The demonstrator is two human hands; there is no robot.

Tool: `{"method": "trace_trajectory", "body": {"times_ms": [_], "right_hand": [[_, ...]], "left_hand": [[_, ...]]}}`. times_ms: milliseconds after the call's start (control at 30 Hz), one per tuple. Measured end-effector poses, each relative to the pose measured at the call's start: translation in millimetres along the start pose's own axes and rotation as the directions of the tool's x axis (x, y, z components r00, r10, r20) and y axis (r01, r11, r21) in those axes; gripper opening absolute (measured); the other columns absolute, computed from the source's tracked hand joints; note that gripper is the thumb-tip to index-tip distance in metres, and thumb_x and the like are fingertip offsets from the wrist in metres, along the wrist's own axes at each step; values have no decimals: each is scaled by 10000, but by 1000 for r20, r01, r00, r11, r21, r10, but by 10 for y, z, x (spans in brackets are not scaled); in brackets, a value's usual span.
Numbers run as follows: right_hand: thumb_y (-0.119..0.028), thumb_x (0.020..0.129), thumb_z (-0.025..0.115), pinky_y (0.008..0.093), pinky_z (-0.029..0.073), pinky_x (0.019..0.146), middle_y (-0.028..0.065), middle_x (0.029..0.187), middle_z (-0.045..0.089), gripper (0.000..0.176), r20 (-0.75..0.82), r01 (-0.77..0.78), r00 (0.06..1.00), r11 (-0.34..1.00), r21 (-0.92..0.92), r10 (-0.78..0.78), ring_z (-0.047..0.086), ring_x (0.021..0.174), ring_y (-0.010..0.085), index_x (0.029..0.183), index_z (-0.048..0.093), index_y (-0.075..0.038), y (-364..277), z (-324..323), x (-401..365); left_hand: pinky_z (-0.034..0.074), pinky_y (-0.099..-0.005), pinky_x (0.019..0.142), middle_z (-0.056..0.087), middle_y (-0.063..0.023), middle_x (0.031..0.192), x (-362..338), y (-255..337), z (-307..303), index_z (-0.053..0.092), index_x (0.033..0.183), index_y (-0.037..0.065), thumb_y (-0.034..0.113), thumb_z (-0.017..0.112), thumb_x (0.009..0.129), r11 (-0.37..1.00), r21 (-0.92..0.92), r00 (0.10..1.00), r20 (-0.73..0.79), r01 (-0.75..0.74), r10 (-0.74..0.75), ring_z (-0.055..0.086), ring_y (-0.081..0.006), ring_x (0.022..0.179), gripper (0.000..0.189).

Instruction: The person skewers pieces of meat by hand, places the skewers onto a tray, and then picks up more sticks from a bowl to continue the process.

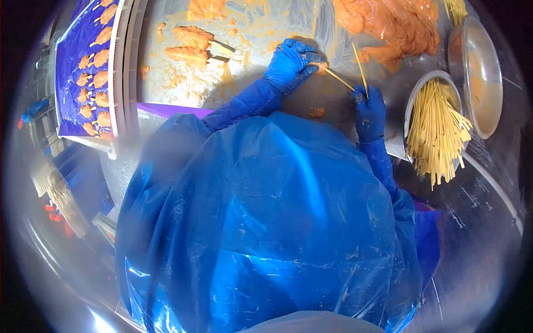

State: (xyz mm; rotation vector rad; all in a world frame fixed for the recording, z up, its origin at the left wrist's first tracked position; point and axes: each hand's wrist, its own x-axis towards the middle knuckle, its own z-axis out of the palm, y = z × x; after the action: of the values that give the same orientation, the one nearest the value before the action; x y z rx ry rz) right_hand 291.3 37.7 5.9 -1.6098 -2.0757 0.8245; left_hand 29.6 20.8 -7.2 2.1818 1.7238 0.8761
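My left hand (294, 62), in a blue glove, is closed around a piece of raw marinated meat (318, 66), mostly hidden by the fingers. A wooden skewer (340, 80) runs from that meat towards my right hand (370, 111), also gloved in blue. The right fingers are pinched on a second bare skewer (360, 65), which points up and away, and they meet the end of the first. Left of my hands, two skewered meat pieces (191, 45) lie on the metal table (250, 44). A small meat scrap (317, 112) sits between my arms.
A big pile of raw meat (388, 25) covers the table's far right. Beside my right arm stands a container (410, 108) full of skewers (436, 125), with a metal bowl (484, 77) behind it. At left, a blue-lined tray (69, 66) holds several skewered pieces in rows.
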Motion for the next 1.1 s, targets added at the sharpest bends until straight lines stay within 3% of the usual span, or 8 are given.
{"method": "trace_trajectory", "body": {"times_ms": [167,233,333,433,633,833,1067,1100], "right_hand": [[-150,909,631,369,457,694,140,839,608,130,-26,63,998,998,15,-62,580,755,251,936,632,-23,-225,65,77],[-253,925,605,464,462,734,205,884,606,218,55,-17,998,992,126,10,592,826,395,973,622,-41,-299,22,102],[-241,920,612,445,468,749,196,896,614,201,23,54,998,993,105,-56,606,847,374,986,629,-52,-165,68,125],[-139,919,617,355,454,687,136,825,599,117,-10,39,999,989,143,-38,571,744,221,929,625,-23,-178,73,90],[-134,918,612,341,454,686,121,826,604,105,8,56,998,984,171,-58,573,752,197,933,628,-32,-217,33,99],[-115,894,625,351,453,691,121,835,596,85,28,97,995,995,-38,-96,577,759,233,933,637,-41,-253,-33,168],[-100,887,629,349,464,718,124,836,596,94,-5,145,989,989,14,-145,590,785,247,953,644,-34,-332,-26,203],[-165,907,613,408,461,745,172,877,603,144,19,137,990,988,66,-139,589,832,325,960,634,-32,-299,0,212]], "left_hand": [[440,-428,929,682,-59,1080,-22,-55,50,720,1056,177,246,708,796,999,-31,1000,-2,-21,21,580,-301,1046,270],[439,-427,929,680,-57,1091,4,-40,11,720,1060,180,230,710,791,997,-76,1000,-4,-18,17,580,-305,1047,274],[445,-421,917,679,-61,1092,5,23,-227,722,1054,185,207,706,794,991,-104,979,-178,81,-99,585,-300,1035,261],[453,-419,907,677,-70,1089,-109,-31,-284,723,1061,196,206,703,801,981,36,969,-171,189,-181,583,-304,1025,262],[457,-423,898,668,-87,1058,-110,-16,-198,719,1078,201,181,719,786,976,11,972,-84,220,-218,572,-330,1002,293],[457,-421,905,653,-95,1080,-110,-81,-168,715,1103,189,160,711,783,985,-11,985,-23,171,-171,558,-332,1017,321],[456,-429,906,652,-98,1087,-106,-121,-152,706,1137,182,158,714,773,991,-60,992,-26,121,-123,555,-335,1025,365],[456,-429,906,652,-98,1087,-105,-141,-131,706,1137,182,158,714,773,991,-61,992,-26,122,-123,555,-335,1025,365]]}}
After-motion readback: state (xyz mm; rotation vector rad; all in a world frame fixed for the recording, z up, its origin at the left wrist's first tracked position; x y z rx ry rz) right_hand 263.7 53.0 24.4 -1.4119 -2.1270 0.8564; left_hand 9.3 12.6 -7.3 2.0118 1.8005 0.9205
